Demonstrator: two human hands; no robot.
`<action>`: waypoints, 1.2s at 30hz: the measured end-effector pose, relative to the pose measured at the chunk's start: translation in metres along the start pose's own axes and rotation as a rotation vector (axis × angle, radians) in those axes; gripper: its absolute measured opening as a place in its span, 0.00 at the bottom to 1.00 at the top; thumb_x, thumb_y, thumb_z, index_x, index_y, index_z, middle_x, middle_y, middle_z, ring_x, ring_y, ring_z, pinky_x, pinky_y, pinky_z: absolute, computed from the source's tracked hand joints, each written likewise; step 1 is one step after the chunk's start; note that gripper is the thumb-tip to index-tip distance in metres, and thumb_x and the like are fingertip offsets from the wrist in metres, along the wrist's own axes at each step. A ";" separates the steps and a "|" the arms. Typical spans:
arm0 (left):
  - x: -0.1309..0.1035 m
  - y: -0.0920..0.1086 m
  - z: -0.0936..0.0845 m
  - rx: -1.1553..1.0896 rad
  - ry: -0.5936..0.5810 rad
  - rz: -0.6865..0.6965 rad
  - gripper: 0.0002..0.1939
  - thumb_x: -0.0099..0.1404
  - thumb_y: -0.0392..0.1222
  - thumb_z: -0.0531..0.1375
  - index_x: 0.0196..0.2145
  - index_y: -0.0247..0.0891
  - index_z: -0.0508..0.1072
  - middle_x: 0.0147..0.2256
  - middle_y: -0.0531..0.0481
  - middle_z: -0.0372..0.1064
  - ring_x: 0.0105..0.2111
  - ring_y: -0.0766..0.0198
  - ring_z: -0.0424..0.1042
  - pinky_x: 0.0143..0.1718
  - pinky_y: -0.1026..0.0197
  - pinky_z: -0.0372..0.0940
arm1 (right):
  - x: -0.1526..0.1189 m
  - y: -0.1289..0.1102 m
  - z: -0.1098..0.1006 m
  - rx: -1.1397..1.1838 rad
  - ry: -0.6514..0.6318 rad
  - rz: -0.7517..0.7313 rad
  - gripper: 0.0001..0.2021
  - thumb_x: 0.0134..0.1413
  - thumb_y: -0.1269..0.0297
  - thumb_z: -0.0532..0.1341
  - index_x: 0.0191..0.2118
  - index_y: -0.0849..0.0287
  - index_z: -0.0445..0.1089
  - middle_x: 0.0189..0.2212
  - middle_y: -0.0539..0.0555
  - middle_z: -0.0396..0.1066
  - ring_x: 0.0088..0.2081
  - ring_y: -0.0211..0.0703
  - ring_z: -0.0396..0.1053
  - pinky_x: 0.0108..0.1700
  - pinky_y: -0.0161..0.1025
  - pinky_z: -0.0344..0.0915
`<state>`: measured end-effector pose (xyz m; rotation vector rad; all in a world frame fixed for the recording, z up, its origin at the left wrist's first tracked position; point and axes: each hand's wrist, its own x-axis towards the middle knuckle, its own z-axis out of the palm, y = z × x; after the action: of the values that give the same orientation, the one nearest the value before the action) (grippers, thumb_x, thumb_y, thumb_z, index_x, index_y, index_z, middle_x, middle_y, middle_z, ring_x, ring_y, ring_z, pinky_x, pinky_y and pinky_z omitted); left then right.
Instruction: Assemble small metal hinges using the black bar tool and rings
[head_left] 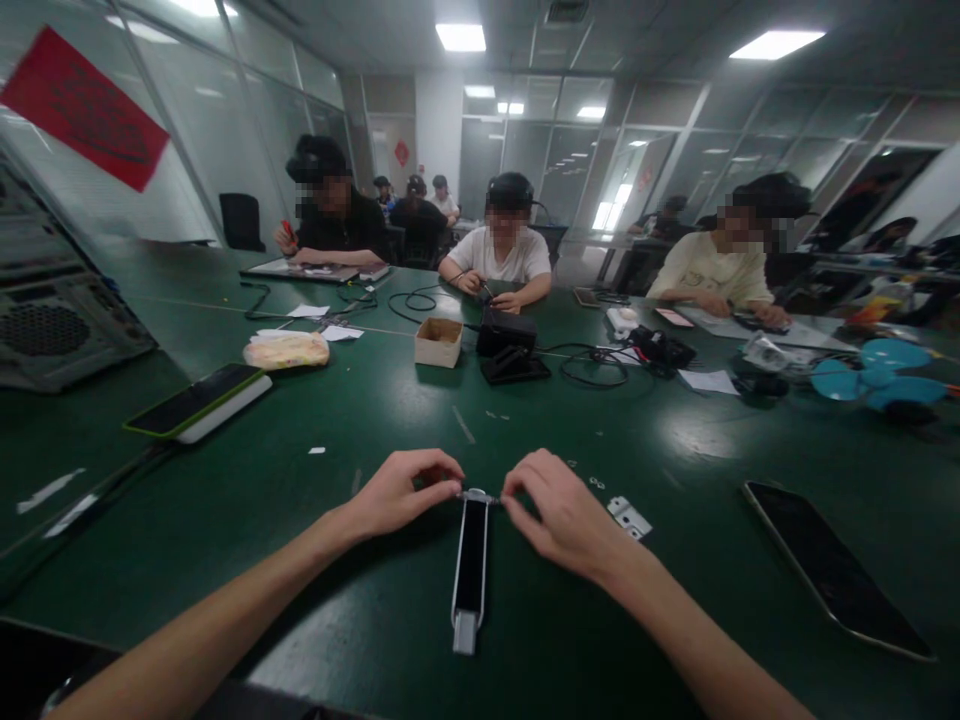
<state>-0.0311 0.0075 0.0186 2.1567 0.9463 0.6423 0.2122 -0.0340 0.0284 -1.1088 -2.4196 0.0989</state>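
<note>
A narrow device with a black face and silver edges [472, 560] lies lengthwise on the green table in front of me, a silver block at its near end. My left hand [405, 492] pinches thumb and fingers together at the left of the device's far end. On the other side, my right hand [551, 505] pinches close to a tiny metal part [493, 500] that sticks out sideways there. What sits between the fingertips of each hand is too small to make out. A flat silver metal plate [630, 517] lies just beyond my right wrist.
A phone [832, 570] lies at right, another dark-screened one [196, 398] on a white block at left. Farther back are a small open box [439, 342], a black device [508, 335], cables and a blue fan [877, 372]. Several people sit across the table.
</note>
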 end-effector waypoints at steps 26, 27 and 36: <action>0.002 -0.006 -0.012 0.015 -0.013 -0.021 0.10 0.63 0.40 0.58 0.39 0.36 0.75 0.36 0.49 0.72 0.33 0.64 0.68 0.35 0.63 0.62 | -0.004 0.002 0.015 -0.109 0.216 -0.006 0.09 0.62 0.65 0.55 0.33 0.61 0.69 0.31 0.56 0.71 0.34 0.43 0.65 0.36 0.40 0.59; 0.003 -0.009 -0.013 0.059 -0.019 -0.021 0.09 0.64 0.40 0.57 0.39 0.36 0.75 0.35 0.49 0.72 0.33 0.64 0.69 0.36 0.63 0.62 | -0.005 0.005 0.014 -0.110 0.166 0.021 0.08 0.62 0.66 0.55 0.33 0.61 0.69 0.32 0.56 0.71 0.35 0.44 0.65 0.36 0.40 0.60; 0.003 -0.009 -0.008 0.131 -0.162 -0.082 0.08 0.62 0.41 0.59 0.37 0.37 0.76 0.31 0.52 0.72 0.29 0.66 0.69 0.31 0.66 0.60 | -0.007 0.002 0.024 -0.070 -0.071 0.091 0.05 0.59 0.68 0.58 0.38 0.60 0.70 0.36 0.55 0.71 0.38 0.45 0.66 0.37 0.42 0.64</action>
<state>-0.0388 0.0179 0.0174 2.2329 1.0065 0.3686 0.2070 -0.0343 0.0040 -1.2669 -2.4522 0.0849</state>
